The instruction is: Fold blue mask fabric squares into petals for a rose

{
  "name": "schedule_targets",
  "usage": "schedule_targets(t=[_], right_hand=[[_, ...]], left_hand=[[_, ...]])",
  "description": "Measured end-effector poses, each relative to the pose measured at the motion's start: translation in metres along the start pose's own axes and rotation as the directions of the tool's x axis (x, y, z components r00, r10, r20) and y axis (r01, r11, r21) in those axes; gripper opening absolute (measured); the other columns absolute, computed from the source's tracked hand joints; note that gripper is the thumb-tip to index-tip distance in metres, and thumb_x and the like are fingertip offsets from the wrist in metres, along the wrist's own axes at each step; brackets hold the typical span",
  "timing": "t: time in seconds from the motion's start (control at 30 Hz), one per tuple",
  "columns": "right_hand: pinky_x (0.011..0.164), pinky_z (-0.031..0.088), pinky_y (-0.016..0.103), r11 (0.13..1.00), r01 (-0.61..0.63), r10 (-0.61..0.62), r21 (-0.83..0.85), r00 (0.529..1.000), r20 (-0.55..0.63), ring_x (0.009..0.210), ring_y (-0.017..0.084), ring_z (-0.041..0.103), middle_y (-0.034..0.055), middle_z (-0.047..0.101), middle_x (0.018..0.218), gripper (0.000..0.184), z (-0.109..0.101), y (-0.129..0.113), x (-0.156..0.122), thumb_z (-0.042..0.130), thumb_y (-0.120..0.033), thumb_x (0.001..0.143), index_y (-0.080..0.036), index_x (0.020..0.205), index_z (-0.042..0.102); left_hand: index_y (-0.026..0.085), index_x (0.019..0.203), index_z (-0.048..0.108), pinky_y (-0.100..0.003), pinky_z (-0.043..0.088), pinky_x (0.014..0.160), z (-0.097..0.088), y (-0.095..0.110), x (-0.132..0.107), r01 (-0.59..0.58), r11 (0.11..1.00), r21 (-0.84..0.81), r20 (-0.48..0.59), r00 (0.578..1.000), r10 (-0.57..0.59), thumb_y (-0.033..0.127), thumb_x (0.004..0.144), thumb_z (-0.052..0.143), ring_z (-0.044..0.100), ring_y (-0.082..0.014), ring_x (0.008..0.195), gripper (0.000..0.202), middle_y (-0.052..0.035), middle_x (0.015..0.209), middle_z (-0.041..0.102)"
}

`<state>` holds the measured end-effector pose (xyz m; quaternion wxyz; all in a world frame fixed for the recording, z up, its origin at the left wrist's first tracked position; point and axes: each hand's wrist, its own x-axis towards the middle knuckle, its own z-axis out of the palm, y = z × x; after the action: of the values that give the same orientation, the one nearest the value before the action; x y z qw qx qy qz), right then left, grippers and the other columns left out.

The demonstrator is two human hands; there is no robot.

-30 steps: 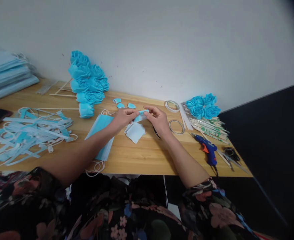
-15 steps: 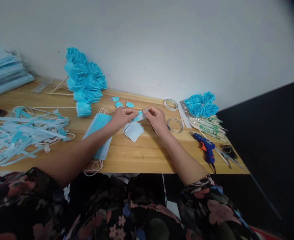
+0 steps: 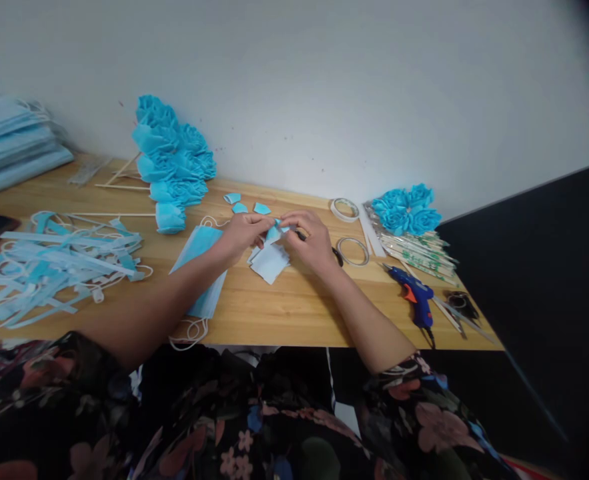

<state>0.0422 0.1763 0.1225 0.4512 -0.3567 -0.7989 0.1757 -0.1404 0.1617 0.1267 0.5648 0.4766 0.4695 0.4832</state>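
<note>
Between my two hands is a small piece of blue-and-white mask fabric point(image 3: 273, 235), partly covered by my fingers. My left hand point(image 3: 244, 235) pinches its left side, and my right hand point(image 3: 308, 235) has thumb and fingers closed on the right side. Just below lies a stack of pale cut squares point(image 3: 270, 263). Beyond the hands rest several small blue petal-shaped pieces point(image 3: 261, 209). A whole blue face mask point(image 3: 205, 263) lies under my left forearm. Something black, partly hidden, shows beside my right hand.
Blue fabric roses point(image 3: 171, 163) stand at back left, more roses point(image 3: 407, 210) at right. Cut strips and ear loops point(image 3: 59, 267) heap at left. Tape rolls point(image 3: 345, 210), a glue gun point(image 3: 414, 293) and wrapped sticks point(image 3: 419, 253) lie at right. Packed masks point(image 3: 14, 143) sit far left.
The fabric piece was stretched flat between both hands; now it is folded or curled at the fingertips. My hands have drawn closer together, and my right hand has turned over it.
</note>
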Motion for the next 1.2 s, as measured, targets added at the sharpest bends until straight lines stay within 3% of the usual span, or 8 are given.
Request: schedule_targets(t=[0.2,0.5,0.7,0.93,1.07,1.2], right_hand=[[0.099,0.051,0.043,0.998,0.035,-0.034,-0.044,0.999,0.018,0.106,0.023,0.069,0.003,0.077,0.109,0.023,0.0009,0.0064,-0.001,0.058,-0.01,0.082,-0.026,0.086,0.074],[0.101,0.051,0.044,0.999,0.015,-0.013,-0.041,0.999,0.039,0.108,0.024,0.068,0.0026,0.077,0.11,0.021,0.0002,0.0045,-0.0007,0.059,-0.013,0.083,-0.027,0.088,0.075],[0.09,0.056,0.04,0.983,-0.177,0.176,0.049,0.984,0.02,0.098,0.022,0.068,0.0045,0.076,0.116,0.035,-0.0015,-0.0013,-0.0015,0.068,-0.028,0.083,-0.026,0.117,0.072],[0.085,0.056,0.036,0.897,-0.358,0.369,0.258,0.929,0.006,0.084,0.017,0.066,0.0017,0.073,0.097,0.038,0.0001,0.005,-0.0004,0.071,-0.04,0.081,-0.023,0.115,0.074],[0.079,0.054,0.032,0.864,-0.397,0.41,0.31,0.912,0.027,0.079,0.015,0.063,-0.0002,0.071,0.091,0.042,0.0002,0.008,0.0,0.073,-0.04,0.078,-0.024,0.116,0.075],[0.075,0.053,0.031,0.851,-0.408,0.416,0.332,0.908,0.05,0.077,0.015,0.064,-0.0003,0.072,0.088,0.034,-0.0002,0.0075,-0.0003,0.073,-0.041,0.079,-0.023,0.107,0.077]], left_hand=[[0.014,0.068,0.068,-0.022,0.043,0.049,-0.0003,-0.0014,0.0016,0.03,0.995,-0.092,0.026,0.999,-0.027,0.025,0.082,0.073,0.05,-0.0087,0.052,0.018,0.0017,0.058,0.055],[0.014,0.068,0.067,-0.021,0.04,0.049,-0.0028,-0.0039,0.0021,-0.016,0.999,-0.028,0.05,0.999,0.017,0.032,0.083,0.074,0.052,-0.0084,0.05,0.024,0.0008,0.059,0.059],[0.015,0.064,0.064,-0.021,0.04,0.051,-0.0012,-0.0015,0.0004,0.004,0.999,-0.032,0.036,0.999,-0.003,0.029,0.085,0.07,0.052,-0.0083,0.05,0.026,0.001,0.057,0.058],[0.015,0.067,0.068,-0.022,0.042,0.052,-0.0008,-0.0008,0.0,0.013,1.0,-0.019,0.028,1.0,-0.013,0.028,0.082,0.072,0.053,-0.009,0.054,0.02,0.0008,0.061,0.06],[0.015,0.07,0.071,-0.023,0.044,0.052,-0.0009,-0.0015,0.0007,-0.001,1.0,0.013,0.011,1.0,0.001,0.029,0.08,0.073,0.053,-0.0092,0.055,0.018,0.0004,0.065,0.062],[0.015,0.071,0.072,-0.022,0.044,0.052,-0.0007,-0.0027,0.0009,-0.024,0.999,0.031,0.008,1.0,0.024,0.032,0.079,0.075,0.053,-0.0095,0.054,0.019,-0.0007,0.066,0.064]])
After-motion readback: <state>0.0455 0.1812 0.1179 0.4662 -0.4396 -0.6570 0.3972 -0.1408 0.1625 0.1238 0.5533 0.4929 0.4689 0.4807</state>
